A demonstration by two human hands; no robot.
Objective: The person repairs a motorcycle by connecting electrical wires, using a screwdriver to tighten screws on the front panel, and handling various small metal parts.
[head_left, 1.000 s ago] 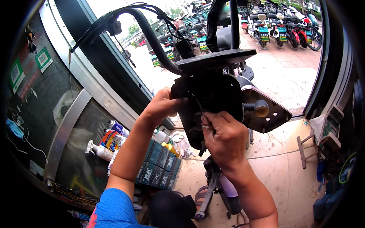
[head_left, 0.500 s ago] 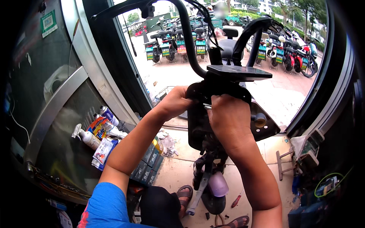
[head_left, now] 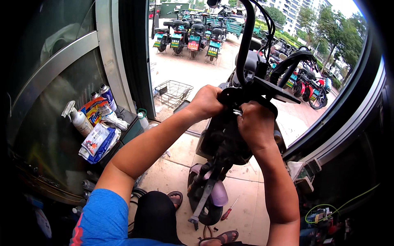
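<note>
An electric bike's front end stands before me, with a black handlebar and a flat dark display-like panel above a black front cover. My left hand is closed at the left edge of a black bracket below the bar, its fingertips hidden. Close beside it, my right hand is curled into a fist against the same part. A small shiny metal piece shows at its fingers; the rest of that piece is hidden. Lower down are a pale purple fender and the front wheel.
A red-handled screwdriver lies on the tiles near my sandalled feet. Spray bottles and packets crowd a stand at left. Beyond the doorway are a wire basket and parked bikes. A green cable loops at lower right.
My view has shifted and tilted, so the bike's upper part and both hands sit further right. The front wheel looks more turned, and the wire basket shows more fully. Both hands stay at the bracket.
</note>
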